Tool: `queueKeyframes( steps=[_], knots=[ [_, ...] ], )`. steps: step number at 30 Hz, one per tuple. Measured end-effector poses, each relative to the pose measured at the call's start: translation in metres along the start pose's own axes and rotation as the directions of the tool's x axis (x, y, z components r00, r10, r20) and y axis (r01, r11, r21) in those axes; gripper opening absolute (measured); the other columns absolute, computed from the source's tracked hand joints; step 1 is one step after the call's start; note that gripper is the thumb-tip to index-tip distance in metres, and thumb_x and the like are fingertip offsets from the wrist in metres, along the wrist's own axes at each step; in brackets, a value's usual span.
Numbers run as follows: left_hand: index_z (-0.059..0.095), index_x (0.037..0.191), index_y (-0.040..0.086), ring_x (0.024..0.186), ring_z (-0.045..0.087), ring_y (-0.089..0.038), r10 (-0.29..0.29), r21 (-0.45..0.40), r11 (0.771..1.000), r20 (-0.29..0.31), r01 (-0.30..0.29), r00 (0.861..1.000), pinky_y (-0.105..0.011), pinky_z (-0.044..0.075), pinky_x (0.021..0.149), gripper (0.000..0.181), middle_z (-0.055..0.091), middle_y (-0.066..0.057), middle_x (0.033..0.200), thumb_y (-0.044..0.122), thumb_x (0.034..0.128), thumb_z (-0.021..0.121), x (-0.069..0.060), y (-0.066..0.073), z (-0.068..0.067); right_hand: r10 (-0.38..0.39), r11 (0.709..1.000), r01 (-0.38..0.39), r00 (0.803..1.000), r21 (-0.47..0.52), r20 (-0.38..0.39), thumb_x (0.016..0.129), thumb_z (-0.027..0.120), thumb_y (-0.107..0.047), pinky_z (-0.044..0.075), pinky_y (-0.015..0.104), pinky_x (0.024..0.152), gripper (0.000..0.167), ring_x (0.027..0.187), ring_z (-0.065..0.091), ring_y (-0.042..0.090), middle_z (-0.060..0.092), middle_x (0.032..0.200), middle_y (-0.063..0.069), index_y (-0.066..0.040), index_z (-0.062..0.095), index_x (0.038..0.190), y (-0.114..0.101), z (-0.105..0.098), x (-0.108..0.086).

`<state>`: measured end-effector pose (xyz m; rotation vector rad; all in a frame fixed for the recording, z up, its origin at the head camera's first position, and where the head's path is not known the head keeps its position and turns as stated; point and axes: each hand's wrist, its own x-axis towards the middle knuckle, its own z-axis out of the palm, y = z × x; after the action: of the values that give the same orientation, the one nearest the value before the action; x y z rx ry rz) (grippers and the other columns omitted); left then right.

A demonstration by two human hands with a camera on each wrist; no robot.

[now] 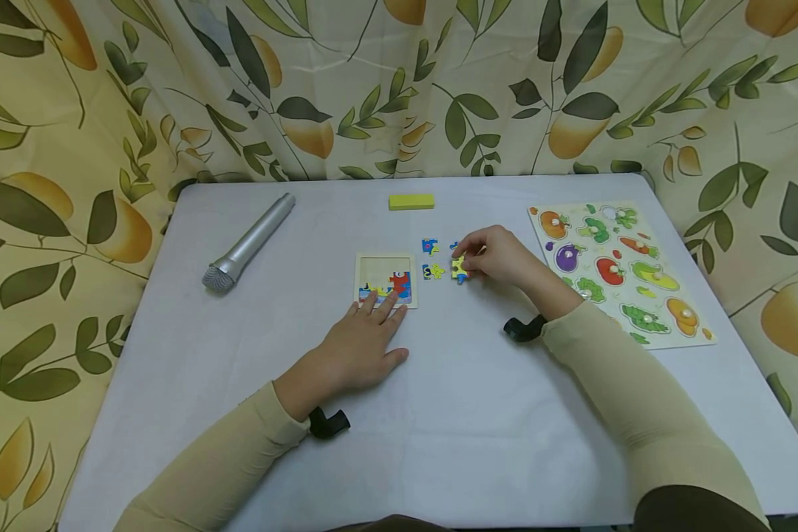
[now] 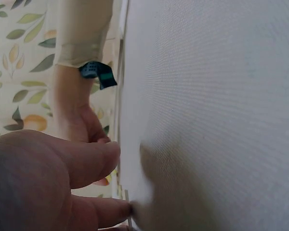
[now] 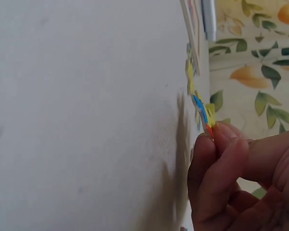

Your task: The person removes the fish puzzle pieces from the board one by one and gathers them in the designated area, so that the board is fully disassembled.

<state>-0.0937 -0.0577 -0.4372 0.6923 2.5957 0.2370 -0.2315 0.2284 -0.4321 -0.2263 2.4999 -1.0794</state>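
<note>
My right hand [image 1: 495, 255] pinches a yellow and blue jigsaw piece [image 1: 461, 275] between thumb and fingertips. In the right wrist view that piece [image 3: 201, 109] is seen nearly edge-on, tilted up by the fingers. My left hand [image 1: 362, 347] lies with fingers spread and fairly straight, its fingertips on the lower edge of a small wooden puzzle frame [image 1: 377, 267]. Joined red, yellow and blue pieces [image 1: 400, 284] fill the lower part of the frame. Between frame and right hand lie loose pieces, among them a blue one [image 1: 429, 246] and a yellow one [image 1: 433, 272].
A yellow block [image 1: 411, 202] lies at the back of the white-covered table [image 1: 439, 443]. On the left is a silver microphone [image 1: 253, 240]. To the right, partly under the right forearm, lies a vegetable picture board [image 1: 628, 295]. Patterned curtains [image 1: 372, 89] surround the table.
</note>
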Motion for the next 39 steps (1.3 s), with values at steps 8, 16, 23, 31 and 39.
queueKeyframes(
  steps=[8, 16, 23, 31, 39],
  knots=[
    [0.025, 0.173, 0.019, 0.17, 0.006, -0.038, -0.002, 0.008, 1.0, -0.008, 0.002, 1.0, -0.059, 0.016, 0.137, 0.079, 0.009, -0.003, 0.184, 0.058, 0.1092, 0.049, 0.0, 0.0, 0.001, 0.068, 0.997, -0.068, 0.998, -0.039, -0.005, 0.099, 0.074, -0.003, 0.054, 0.027, 0.058, 0.017, 0.069, 0.061, 0.017, 0.066, 0.093, 0.01, -0.004, 0.078, 0.115, 0.005, -0.005, 0.001],
    [0.024, 0.173, 0.018, 0.17, 0.006, -0.039, 0.004, 0.005, 1.0, -0.008, -0.004, 1.0, -0.059, 0.016, 0.137, 0.078, 0.009, -0.003, 0.184, 0.057, 0.1096, 0.049, 0.0, 0.001, 0.001, 0.118, 0.989, -0.118, 0.993, -0.087, -0.003, 0.099, 0.075, -0.006, 0.053, 0.027, 0.061, 0.013, 0.071, 0.061, 0.017, 0.072, 0.096, 0.01, -0.006, 0.079, 0.112, 0.001, -0.005, 0.001],
    [0.024, 0.173, 0.019, 0.17, 0.005, -0.038, -0.002, 0.003, 1.0, -0.007, 0.002, 1.0, -0.058, 0.016, 0.137, 0.079, 0.007, -0.003, 0.184, 0.058, 0.1092, 0.049, 0.001, 0.0, 0.001, 0.08, 0.981, -0.087, 0.996, -0.175, -0.045, 0.097, 0.075, -0.004, 0.053, 0.029, 0.067, 0.012, 0.083, 0.06, 0.024, 0.07, 0.1, 0.012, -0.006, 0.078, 0.109, 0.002, -0.001, 0.004],
    [0.024, 0.173, 0.018, 0.17, 0.005, -0.038, 0.004, 0.015, 1.0, -0.01, -0.004, 1.0, -0.058, 0.017, 0.136, 0.079, 0.006, -0.003, 0.184, 0.059, 0.1094, 0.048, 0.001, -0.001, 0.002, 0.006, 0.948, -0.043, 0.993, -0.315, -0.117, 0.093, 0.08, -0.006, 0.047, 0.037, 0.077, 0.009, 0.091, 0.058, 0.029, 0.067, 0.094, 0.011, -0.008, 0.073, 0.099, -0.001, 0.006, 0.004],
    [0.024, 0.173, 0.019, 0.17, 0.005, -0.038, 0.001, 0.013, 1.0, -0.005, -0.001, 1.0, -0.058, 0.017, 0.136, 0.079, 0.006, -0.002, 0.184, 0.06, 0.1093, 0.048, 0.002, 0.0, 0.002, -0.141, 0.941, 0.111, 0.987, -0.319, -0.071, 0.094, 0.078, -0.006, 0.047, 0.038, 0.082, 0.023, 0.093, 0.058, 0.028, 0.065, 0.098, 0.01, -0.009, 0.078, 0.116, -0.02, 0.021, 0.005]
  ],
)
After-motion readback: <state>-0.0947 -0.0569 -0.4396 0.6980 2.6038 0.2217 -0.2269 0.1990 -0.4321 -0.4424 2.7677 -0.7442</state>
